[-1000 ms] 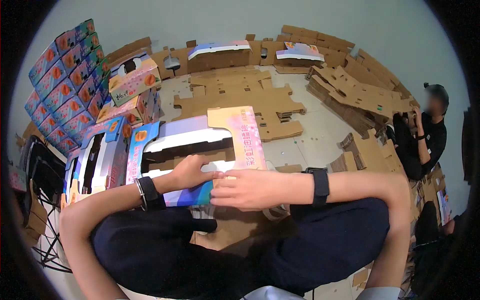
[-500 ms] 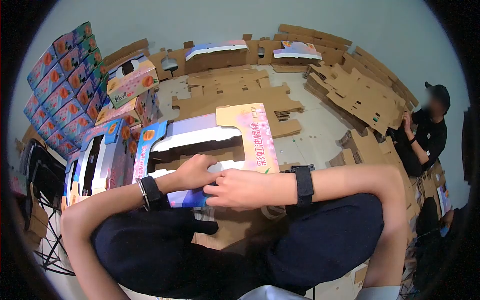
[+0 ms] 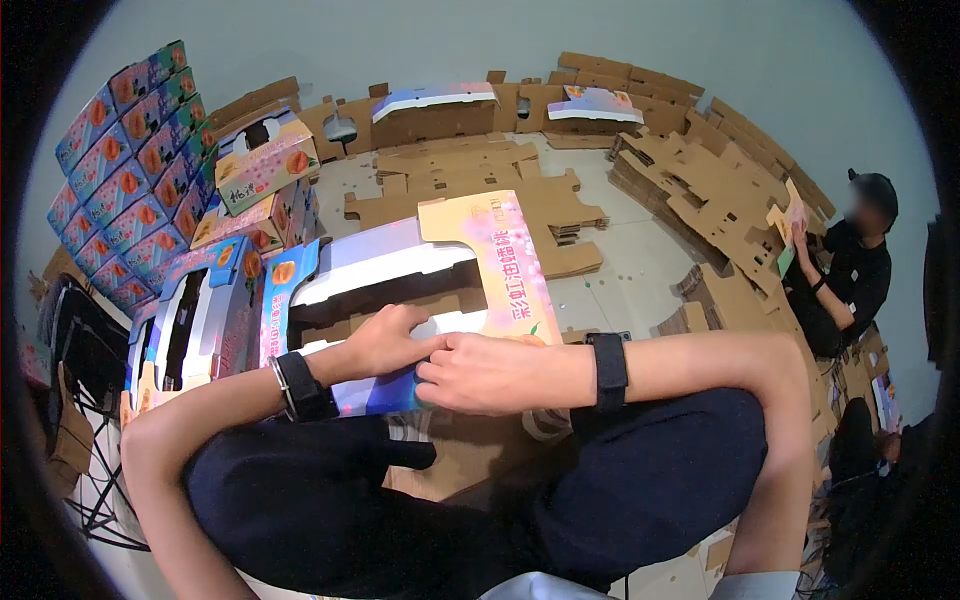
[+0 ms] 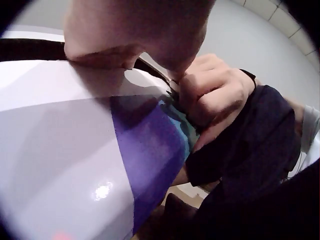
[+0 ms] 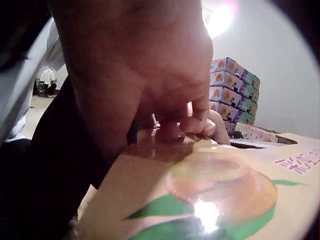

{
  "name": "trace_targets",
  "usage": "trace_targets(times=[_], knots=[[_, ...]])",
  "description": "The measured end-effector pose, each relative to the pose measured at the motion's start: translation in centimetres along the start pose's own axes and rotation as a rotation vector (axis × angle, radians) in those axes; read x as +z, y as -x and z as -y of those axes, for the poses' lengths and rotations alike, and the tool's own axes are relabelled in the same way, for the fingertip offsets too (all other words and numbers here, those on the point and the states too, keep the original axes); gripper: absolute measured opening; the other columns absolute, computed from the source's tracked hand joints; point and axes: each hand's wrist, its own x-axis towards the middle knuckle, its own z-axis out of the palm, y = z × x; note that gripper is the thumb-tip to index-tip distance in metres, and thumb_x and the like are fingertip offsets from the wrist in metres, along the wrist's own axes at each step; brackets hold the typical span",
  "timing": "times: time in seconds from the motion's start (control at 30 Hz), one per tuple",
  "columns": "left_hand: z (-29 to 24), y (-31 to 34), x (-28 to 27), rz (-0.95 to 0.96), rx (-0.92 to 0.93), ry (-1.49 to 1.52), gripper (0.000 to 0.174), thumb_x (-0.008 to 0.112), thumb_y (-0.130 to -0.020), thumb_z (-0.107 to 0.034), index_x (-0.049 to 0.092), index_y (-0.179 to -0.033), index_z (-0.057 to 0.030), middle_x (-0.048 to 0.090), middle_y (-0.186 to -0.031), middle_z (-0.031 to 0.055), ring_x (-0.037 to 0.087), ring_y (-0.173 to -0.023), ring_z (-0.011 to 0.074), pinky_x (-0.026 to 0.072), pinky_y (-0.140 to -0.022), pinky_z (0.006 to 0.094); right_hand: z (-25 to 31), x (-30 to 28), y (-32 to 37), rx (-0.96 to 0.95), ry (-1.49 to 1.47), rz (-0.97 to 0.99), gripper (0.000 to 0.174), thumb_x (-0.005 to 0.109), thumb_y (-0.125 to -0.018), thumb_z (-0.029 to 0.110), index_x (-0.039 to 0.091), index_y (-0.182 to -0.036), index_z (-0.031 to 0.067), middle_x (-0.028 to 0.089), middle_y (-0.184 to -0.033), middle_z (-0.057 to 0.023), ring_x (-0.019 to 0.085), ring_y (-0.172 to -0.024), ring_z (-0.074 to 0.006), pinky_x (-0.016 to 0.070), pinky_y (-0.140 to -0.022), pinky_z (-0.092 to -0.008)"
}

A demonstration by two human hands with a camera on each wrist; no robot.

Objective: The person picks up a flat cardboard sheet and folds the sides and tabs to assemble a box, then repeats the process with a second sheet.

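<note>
The flat printed cardboard box blank, white, purple and pink with a long window cut in it [image 3: 400, 275], lies across the person's dark-trousered lap [image 3: 330, 500]. Its near edge is at the hands and its pink end panel points away over the floor.

The right hand [image 3: 490, 372] is at the near edge, towards the blank's pink corner. The left hand [image 3: 385, 340] is beside it, on the white strip below the window, and the fingertips of the two hands meet.

The head view shows only knuckles. The left wrist view shows the right hand's fingers curled round the blue-purple edge, gripping it. The same view shows the left hand resting on the white panel, but whether it pinches the card cannot be told. The right wrist view alone shows a printed peach on the panel under the right hand.

A stack of blue printed boxes [image 3: 130, 170] stands at the left. Plain brown cardboard blanks [image 3: 480, 190] lie on the floor beyond.
</note>
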Motion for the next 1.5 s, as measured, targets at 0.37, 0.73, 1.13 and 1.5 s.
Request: trace_targets(times=[0.37, 0.73, 1.13, 1.5], knots=[[0.0, 0.2, 0.1, -0.055, 0.008, 0.018, 0.043, 0.061, -0.082, -0.037, 0.062, -0.082, 0.0060, 0.061, -0.082, 0.0270, 0.059, -0.079, 0.0416, 0.0464, -0.069, 0.0426, 0.4, -0.3, 0.0, 0.087, 0.107, -0.018, 0.015, 0.058, -0.078, 0.022, 0.057, -0.075, 0.0074, 0.055, -0.077, -0.0056, 0.060, -0.078, -0.0199, 0.0475, -0.069, -0.0311], [-0.5, 0.0, 0.2, -0.027, -0.024, 0.024, 0.054, 0.057, -0.085, -0.047, 0.061, -0.077, 0.0067, 0.059, -0.074, 0.0266, 0.056, -0.068, 0.0389, 0.0443, -0.064, 0.0418, 0.3, -0.2, 0.1, 0.099, -0.015, 0.021, 0.012, 0.061, -0.074, 0.018, 0.062, -0.073, 0.0065, 0.059, -0.079, -0.0076, 0.061, -0.078, -0.0222, 0.0485, -0.066, -0.0353], [-0.2, 0.0, 0.5, 0.030, 0.090, 0.118, 0.034, 0.063, -0.081, -0.029, 0.061, -0.081, 0.0046, 0.060, -0.073, 0.0244, 0.056, -0.066, 0.0347, 0.0440, -0.063, 0.0402, 0.4, -1.7, 0.2, 0.162, -0.241, 0.102, 0.021, 0.069, -0.073, 0.025, 0.061, -0.078, 0.0060, 0.058, -0.082, -0.0073, 0.061, -0.086, -0.0236, 0.0516, -0.064, -0.0356], [0.1, 0.0, 0.8, 0.002, 0.105, -0.001, 0.035, 0.066, -0.081, -0.029, 0.061, -0.079, 0.0053, 0.059, -0.072, 0.0253, 0.055, -0.065, 0.0389, 0.0441, -0.061, 0.0407, 0.9, -1.6, 0.9, 0.203, -0.156, 0.146, 0.021, 0.067, -0.075, 0.023, 0.059, -0.082, 0.0046, 0.057, -0.088, -0.0064, 0.058, -0.095, -0.0229, 0.0519, -0.064, -0.0338]])
